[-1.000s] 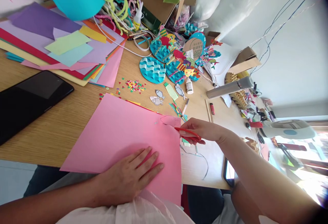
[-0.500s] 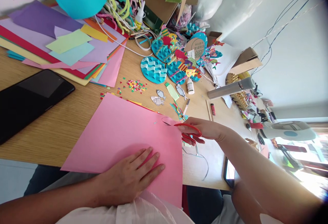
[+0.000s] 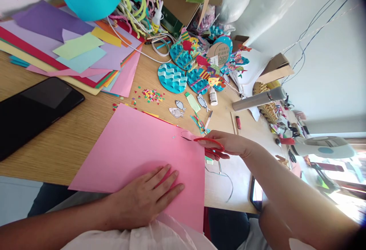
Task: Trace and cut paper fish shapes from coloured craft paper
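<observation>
A large sheet of pink paper [image 3: 137, 143] lies at the table's front edge. My left hand [image 3: 151, 194] rests flat on it with fingers spread, holding nothing. At the sheet's right edge my right hand [image 3: 219, 143] holds red-handled scissors [image 3: 210, 140], their blade tips over the paper beside a thin curved outline. A tiny pale scrap [image 3: 173, 137] lies left of the tips. Beyond the sheet are fish cutouts [image 3: 175, 112], a green paper tag [image 3: 192, 102] and small confetti pieces [image 3: 153, 95].
A black phone [image 3: 37, 109] and stacked coloured paper [image 3: 54, 36] are on the left. Blue decorated discs [image 3: 172, 77], a white bottle [image 3: 213, 96] and a grey cylinder [image 3: 257, 99] stand or lie farther back. A second phone [image 3: 256, 193] lies at the right front edge.
The fingers of my right hand have drawn a little closer together on the scissors, and the lower handle has risen slightly. My left hand has stayed in place on the paper.
</observation>
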Demonstrator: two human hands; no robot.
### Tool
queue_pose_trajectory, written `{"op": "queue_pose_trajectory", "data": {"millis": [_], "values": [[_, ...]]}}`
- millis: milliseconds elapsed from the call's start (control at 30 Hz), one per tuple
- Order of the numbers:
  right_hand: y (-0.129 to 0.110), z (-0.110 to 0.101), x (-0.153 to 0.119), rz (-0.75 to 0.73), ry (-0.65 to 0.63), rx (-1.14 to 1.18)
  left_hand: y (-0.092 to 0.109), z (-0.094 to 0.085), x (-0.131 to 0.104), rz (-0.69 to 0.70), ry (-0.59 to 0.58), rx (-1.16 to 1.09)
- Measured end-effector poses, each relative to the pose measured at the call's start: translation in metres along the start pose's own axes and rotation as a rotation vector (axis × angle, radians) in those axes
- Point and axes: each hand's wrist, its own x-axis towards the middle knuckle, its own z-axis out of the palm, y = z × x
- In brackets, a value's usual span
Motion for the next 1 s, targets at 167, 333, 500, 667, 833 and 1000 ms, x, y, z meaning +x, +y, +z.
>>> {"op": "queue_pose_trajectory", "data": {"millis": [167, 333, 500, 667, 833, 1000], "values": [[-0.002, 0.003, -0.001, 0.004, 0.015, -0.006, 0.0, 0.0, 0.0, 0.004, 0.004, -0.001], [-0.004, 0.007, -0.004, -0.019, 0.043, -0.049, 0.0, 0.0, 0.0, 0.001, 0.001, -0.007], [-0.003, 0.008, -0.004, -0.014, 0.044, -0.067, 0.0, 0.001, 0.0, 0.003, 0.005, -0.007], [-0.005, 0.009, -0.002, -0.006, 0.026, -0.045, 0.0, 0.001, 0.0, 0.01, 0.015, 0.01], [-0.005, 0.009, 0.001, -0.014, 0.033, -0.059, 0.0, -0.001, 0.0, 0.007, 0.019, 0.01], [-0.003, 0.012, 0.001, -0.015, 0.077, -0.064, 0.0, 0.0, 0.0, 0.003, 0.004, 0.01]]}}
